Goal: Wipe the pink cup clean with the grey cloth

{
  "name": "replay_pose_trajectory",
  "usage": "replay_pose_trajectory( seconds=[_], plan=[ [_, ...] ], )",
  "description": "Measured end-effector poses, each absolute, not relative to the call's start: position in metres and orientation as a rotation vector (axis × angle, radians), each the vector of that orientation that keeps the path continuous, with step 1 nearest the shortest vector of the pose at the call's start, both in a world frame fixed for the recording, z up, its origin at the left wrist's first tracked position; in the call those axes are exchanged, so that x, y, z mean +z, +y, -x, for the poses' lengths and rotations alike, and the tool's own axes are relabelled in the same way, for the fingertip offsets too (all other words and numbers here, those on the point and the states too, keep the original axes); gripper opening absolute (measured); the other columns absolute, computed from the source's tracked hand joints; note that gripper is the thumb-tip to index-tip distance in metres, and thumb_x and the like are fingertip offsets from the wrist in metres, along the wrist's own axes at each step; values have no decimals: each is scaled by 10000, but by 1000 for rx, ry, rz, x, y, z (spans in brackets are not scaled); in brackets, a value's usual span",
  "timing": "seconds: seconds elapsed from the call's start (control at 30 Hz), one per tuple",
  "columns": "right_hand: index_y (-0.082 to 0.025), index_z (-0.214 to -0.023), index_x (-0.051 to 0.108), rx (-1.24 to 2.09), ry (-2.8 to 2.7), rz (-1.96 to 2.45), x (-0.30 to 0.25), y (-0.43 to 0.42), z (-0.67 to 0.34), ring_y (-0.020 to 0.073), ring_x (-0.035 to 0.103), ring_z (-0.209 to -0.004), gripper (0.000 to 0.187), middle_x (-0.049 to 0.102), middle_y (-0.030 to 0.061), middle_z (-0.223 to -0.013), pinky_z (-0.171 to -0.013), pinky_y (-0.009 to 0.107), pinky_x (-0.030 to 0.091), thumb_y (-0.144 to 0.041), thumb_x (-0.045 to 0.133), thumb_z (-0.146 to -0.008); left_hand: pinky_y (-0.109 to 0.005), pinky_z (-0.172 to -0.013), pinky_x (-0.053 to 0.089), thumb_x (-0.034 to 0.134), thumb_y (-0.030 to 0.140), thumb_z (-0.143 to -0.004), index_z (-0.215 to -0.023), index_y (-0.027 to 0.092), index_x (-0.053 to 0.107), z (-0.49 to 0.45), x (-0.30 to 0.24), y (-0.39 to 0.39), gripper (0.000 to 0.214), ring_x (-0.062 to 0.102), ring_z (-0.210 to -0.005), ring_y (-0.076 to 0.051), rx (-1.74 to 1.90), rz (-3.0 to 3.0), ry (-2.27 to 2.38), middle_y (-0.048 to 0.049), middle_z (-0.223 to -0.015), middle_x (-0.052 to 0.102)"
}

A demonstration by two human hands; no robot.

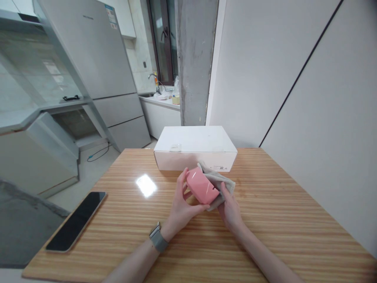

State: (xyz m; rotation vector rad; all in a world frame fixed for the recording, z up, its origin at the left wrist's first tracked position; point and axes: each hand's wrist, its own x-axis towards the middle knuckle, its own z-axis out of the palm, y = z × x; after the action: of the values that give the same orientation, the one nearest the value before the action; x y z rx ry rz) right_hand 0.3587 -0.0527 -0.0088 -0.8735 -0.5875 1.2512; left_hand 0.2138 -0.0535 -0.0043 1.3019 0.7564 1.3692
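My left hand grips a glossy pink plastic object, shaped like a small rounded case or cup with a notch near its right edge. Its thumb presses the lower edge while the fingers curl round the far left side. A grey cloth is bunched in my right hand, whose thumb lies on top of it. The cloth touches the right side of the pink object and covers part of it. Both hands are just above the wooden table. The fingers of my right hand are partly hidden under the cloth.
A closed white cardboard box stands at the table's far edge, right behind my hands. On the left edge lies a black-screened smartphone. A watch is on my left wrist. Beyond are a fridge, a sink tap and a white wall.
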Motion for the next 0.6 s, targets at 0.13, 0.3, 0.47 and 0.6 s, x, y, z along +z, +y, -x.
replay_pose_trajectory(
  seconds=[0.13,0.3,0.47,0.6],
  plan=[
    [-277,-1040,735,1227,-548,899,-10,-51,-361,269,544,-1298,466,717,10,-1221,-1117,392,411,-595,742,-699,-447,-1008,493,872,282,-646,-1514,373,225,-214,2,-55,1087,491,-1299,-338,1238,-1128,616,-116,-1537,368],
    [-265,-1038,732,1228,-524,913,-9,-49,-362,260,586,-1254,449,732,18,-1190,-1055,363,475,-575,741,-713,-407,-919,545,643,412,-879,-1484,346,333,-214,6,-55,683,522,-1265,-305,1270,-873,603,-98,-1499,435],
    [-259,-1052,730,1220,-563,849,-7,-49,-364,276,561,-1282,419,732,24,-1188,-1079,416,454,-557,709,-758,-400,-879,556,793,391,-742,-1457,335,369,-211,1,-52,833,511,-1264,-324,1242,-812,581,-125,-1458,471],
    [-257,-1036,736,1232,-550,844,-8,-50,-365,281,515,-1325,396,728,24,-1197,-1142,442,374,-549,698,-770,-428,-848,570,841,399,-668,-1383,287,478,-207,-1,-48,811,557,-1207,-345,1094,-836,541,-141,-1421,507]
  ],
)
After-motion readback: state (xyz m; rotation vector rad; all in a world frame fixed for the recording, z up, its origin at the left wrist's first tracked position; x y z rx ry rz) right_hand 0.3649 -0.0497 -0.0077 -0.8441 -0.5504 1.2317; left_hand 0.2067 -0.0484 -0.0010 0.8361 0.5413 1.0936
